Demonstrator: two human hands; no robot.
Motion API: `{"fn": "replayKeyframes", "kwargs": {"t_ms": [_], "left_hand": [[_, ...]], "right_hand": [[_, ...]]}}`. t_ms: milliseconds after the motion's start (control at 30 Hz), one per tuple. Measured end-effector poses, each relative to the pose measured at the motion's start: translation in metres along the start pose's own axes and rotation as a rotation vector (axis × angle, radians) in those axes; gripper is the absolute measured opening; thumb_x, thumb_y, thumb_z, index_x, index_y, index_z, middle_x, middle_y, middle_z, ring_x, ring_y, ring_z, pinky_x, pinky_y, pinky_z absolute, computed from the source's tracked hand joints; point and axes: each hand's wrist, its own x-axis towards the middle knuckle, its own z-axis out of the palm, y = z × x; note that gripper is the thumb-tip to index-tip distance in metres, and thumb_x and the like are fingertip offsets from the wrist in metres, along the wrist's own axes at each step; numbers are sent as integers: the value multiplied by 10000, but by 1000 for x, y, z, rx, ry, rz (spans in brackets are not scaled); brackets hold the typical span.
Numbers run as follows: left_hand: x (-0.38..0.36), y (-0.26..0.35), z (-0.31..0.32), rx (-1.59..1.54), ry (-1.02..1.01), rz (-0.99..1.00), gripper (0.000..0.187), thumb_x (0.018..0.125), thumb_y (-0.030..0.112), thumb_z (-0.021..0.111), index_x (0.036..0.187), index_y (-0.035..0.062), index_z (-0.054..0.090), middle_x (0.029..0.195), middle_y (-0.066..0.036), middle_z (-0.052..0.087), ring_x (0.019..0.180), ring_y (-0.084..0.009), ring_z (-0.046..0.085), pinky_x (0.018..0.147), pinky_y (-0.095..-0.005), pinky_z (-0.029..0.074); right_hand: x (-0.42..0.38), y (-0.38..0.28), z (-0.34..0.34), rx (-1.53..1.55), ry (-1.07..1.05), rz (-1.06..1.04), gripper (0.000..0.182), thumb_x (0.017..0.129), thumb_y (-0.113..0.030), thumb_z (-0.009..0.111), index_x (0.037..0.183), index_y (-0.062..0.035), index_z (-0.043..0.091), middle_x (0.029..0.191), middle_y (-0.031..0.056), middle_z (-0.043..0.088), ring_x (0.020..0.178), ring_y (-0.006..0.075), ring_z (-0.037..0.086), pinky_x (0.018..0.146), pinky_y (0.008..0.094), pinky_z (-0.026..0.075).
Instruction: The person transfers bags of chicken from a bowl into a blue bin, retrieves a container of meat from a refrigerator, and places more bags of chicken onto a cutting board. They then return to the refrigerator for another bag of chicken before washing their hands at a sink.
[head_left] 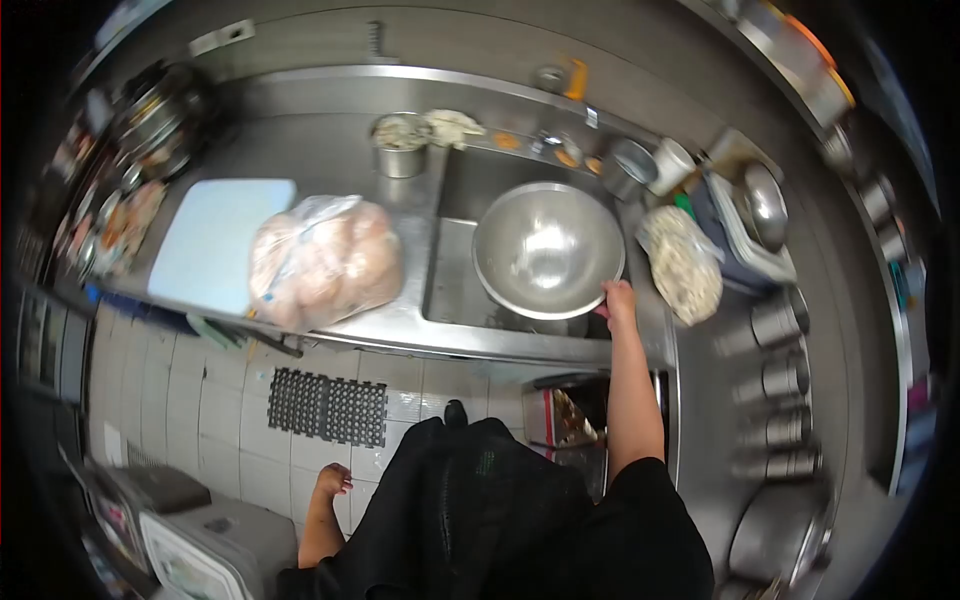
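Observation:
A large steel bowl (549, 250) is over the sink (455, 285), its hollow side facing up. My right hand (619, 303) grips the bowl's rim at the lower right. Low at the left, away from the counter, my left hand (334, 480) hangs over the tiled floor with its fingers curled; whether it holds anything is too small to tell. Left of the sink lies a clear plastic bag of pale pink pieces (330, 260), partly over a light blue board (215, 240). A bag of pale pieces (682, 262) is right of the bowl.
Behind the sink's left edge stands a steel pot (399, 147) beside a pale cloth-like item (453, 127). Another steel pot (628, 167) and a white container (671, 164) are at the back right. Steel containers (780, 318) line the right side. A black mat (327, 406) lies on the floor.

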Motion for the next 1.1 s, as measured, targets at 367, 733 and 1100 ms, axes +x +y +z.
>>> {"fn": "replayKeyframes", "kwargs": {"t_ms": [367, 733, 1100], "left_hand": [[-111, -132, 45, -323, 431, -262, 180, 852, 187, 474, 935, 51, 559, 710, -92, 608, 601, -230, 665, 440, -338, 503], [-114, -196, 79, -690, 297, -348, 230, 829, 150, 515, 1024, 60, 598, 855, -94, 640, 678, -209, 671, 476, -349, 515], [-49, -294, -183, -178, 536, -19, 177, 809, 154, 605, 904, 6, 625, 781, -122, 648, 617, -192, 657, 586, -340, 525]], "right_hand": [[103, 81, 123, -546, -302, 206, 357, 794, -154, 495, 1059, 85, 519, 1069, 274, 539, 796, 416, 620, 548, 483, 578], [-128, -133, 295, 85, -372, -764, 282, 920, -154, 510, 1164, -14, 506, 1017, 116, 615, 809, 155, 590, 669, 273, 479], [-388, 45, 509, -911, -1486, -639, 221, 871, -241, 556, 1019, -83, 600, 822, 115, 651, 707, 181, 638, 661, 306, 496]]}}
